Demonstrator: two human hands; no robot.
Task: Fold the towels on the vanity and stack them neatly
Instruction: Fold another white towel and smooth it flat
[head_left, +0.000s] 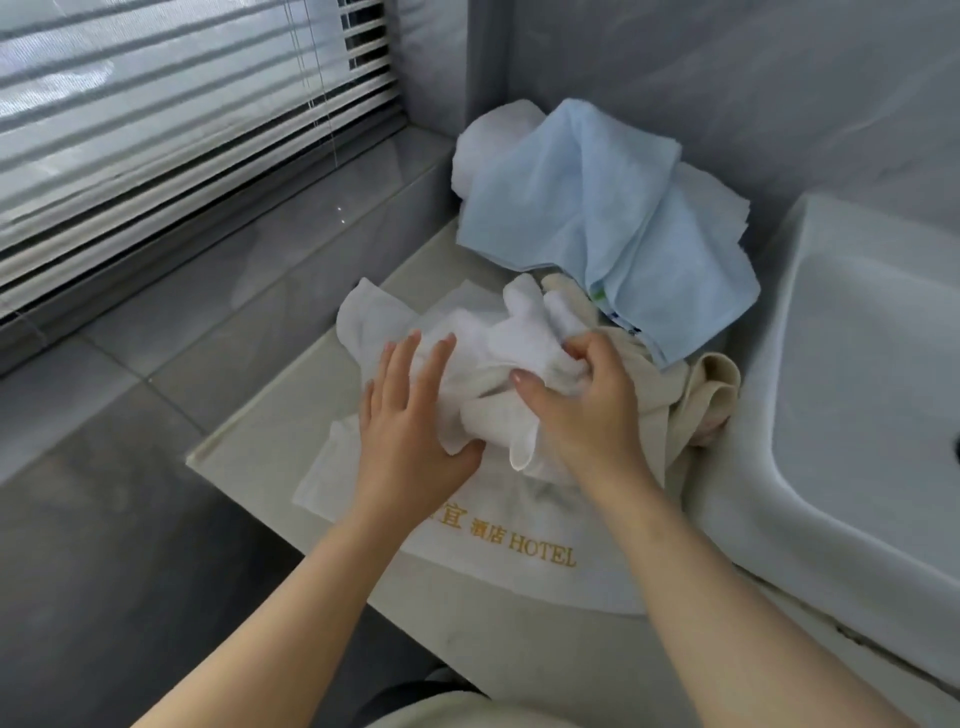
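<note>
Towel (483, 338), crumpled white, lies under left grip (410, 415), flat, and inside right grip (576, 410), clenched round it.

Single head-worn wide-angle view, steeply down and forward, close above the vanity top (280, 410), sink (857, 338) at right edge.

Vanity top (270, 431) before me, pale stone, running back to the wall corner, with the white basin (857, 374) set on it at my right. Lying directly on it: a flat white towel (519, 582) with gold HOTEL lettering near the front edge; a beige towel (696, 395) bunched beside the basin; a blue towel (597, 208) draped over a white one (493, 135) in the back corner.
</note>
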